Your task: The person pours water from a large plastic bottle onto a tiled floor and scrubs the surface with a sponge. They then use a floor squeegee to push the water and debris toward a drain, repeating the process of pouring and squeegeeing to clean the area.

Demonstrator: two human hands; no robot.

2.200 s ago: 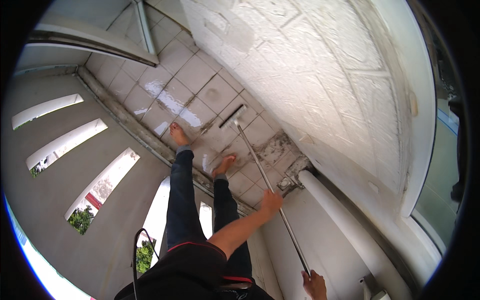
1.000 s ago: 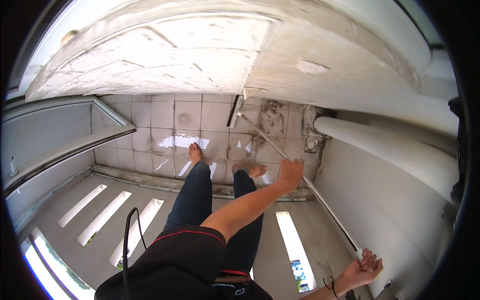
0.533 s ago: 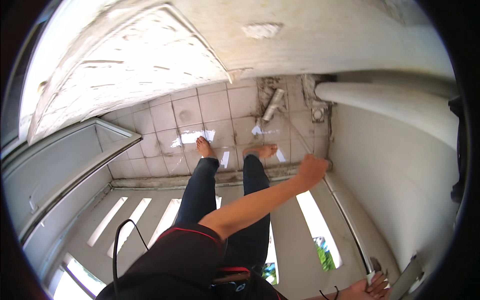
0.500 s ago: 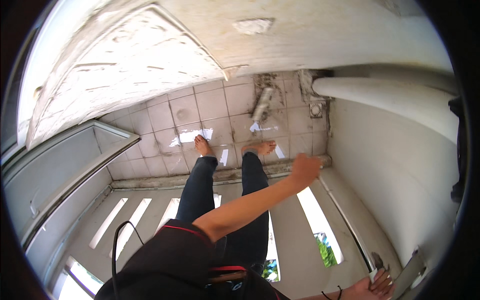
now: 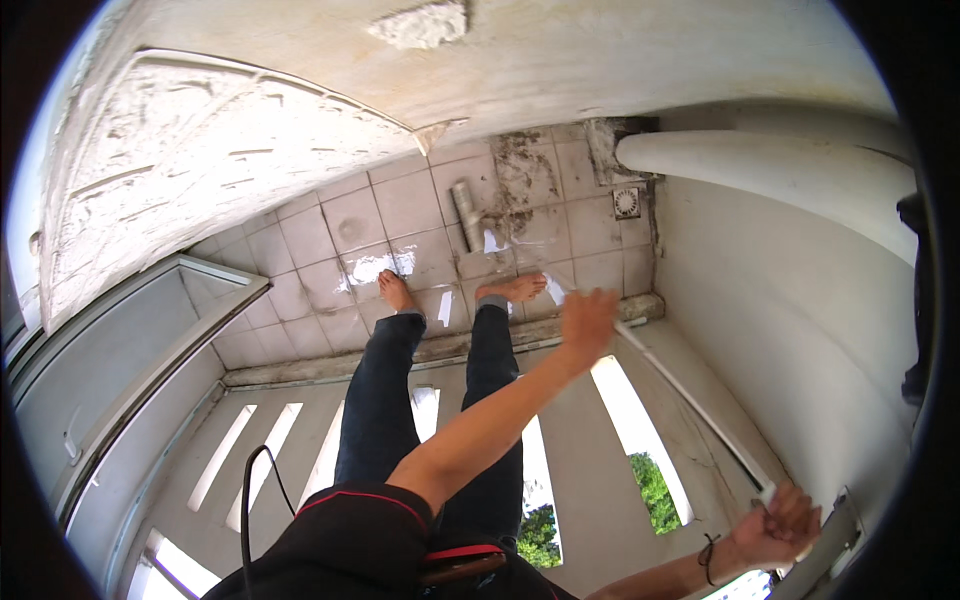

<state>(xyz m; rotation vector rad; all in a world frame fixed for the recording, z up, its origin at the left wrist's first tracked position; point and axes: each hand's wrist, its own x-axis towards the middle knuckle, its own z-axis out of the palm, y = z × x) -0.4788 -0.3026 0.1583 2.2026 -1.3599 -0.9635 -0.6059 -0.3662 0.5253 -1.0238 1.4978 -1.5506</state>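
My left hand (image 5: 589, 328) is closed around the white pole of a long-handled mop (image 5: 690, 405), midway along it; motion blurs the fingers a little. Near the pole's upper end, at the lower right, my right hand (image 5: 782, 528) grips it, a dark band around the wrist. Down on the tiles lies the grey-beige, bar-shaped mop head (image 5: 465, 216), ahead of my bare feet. Whether its face is sponge or bristle cannot be made out. Wet, shiny patches and dark grime mark the tiled floor (image 5: 405, 205) around it.
A thick white pipe (image 5: 760, 175) runs along the right wall, beside a square floor drain (image 5: 626, 203). A slotted parapet (image 5: 580, 430) stands behind my legs. At left are an open framed window (image 5: 215, 290) and a rough whitish wall panel (image 5: 240, 150). A black cable (image 5: 248, 500) hangs by my sleeve.
The mop head has swung left across the tiles, off the dark grimy patch. My left hand has shifted slightly left, my right hand slightly right and up. The view has tilted a little.
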